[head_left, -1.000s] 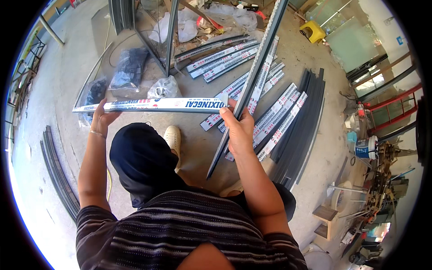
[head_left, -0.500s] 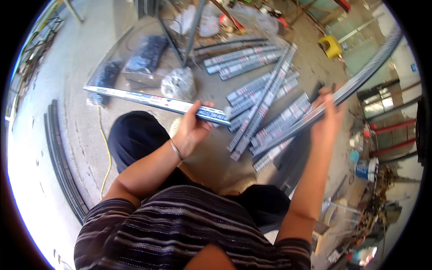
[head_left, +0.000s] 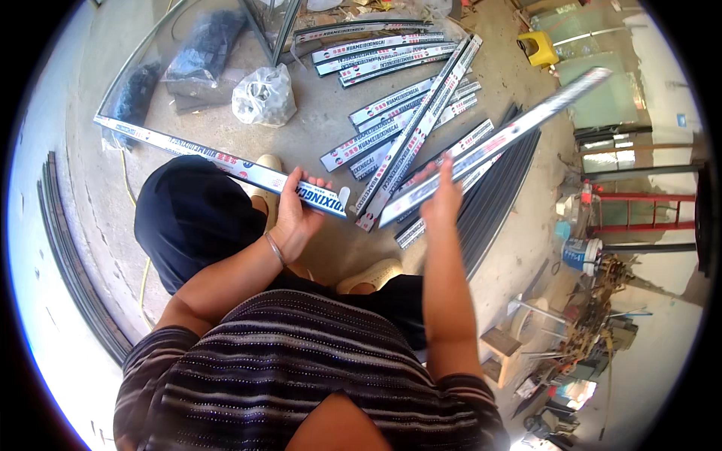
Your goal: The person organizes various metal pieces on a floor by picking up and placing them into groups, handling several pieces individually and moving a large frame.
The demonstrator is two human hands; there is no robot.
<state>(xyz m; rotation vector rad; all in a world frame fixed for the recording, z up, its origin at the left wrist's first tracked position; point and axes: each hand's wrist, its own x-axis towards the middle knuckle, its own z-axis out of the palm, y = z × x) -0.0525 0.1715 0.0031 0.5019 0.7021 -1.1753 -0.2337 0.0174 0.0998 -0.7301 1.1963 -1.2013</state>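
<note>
My left hand (head_left: 295, 216) is closed around one end of a long, straight profile strip (head_left: 207, 155) in white printed film, which reaches out to the left above my knee. A small pale tab sticks up at the held end. To the right, my right hand (head_left: 444, 197) grips a second film-covered profile strip (head_left: 526, 126), raised at a slant over the floor, its far end pointing up and right. Below and beyond it lie several similar strips (head_left: 387, 54) in loose groups, with a pair of crossed strips (head_left: 430, 124) on top. The right hand's fingers are partly blurred.
Dark bare profiles (head_left: 500, 199) lie under the right strip, and more long dark lengths (head_left: 68, 263) run along the far left. A clear plastic bag (head_left: 263, 96), dark wrapped bundles (head_left: 203, 45), a yellow stool (head_left: 538, 49), a bucket (head_left: 579, 255) and a wooden stool (head_left: 500, 342) stand about.
My right hand has come left, bringing its strip closer to the left one. My left hand keeps its hold and sits slightly lower and further left in the picture. The view has shifted.
</note>
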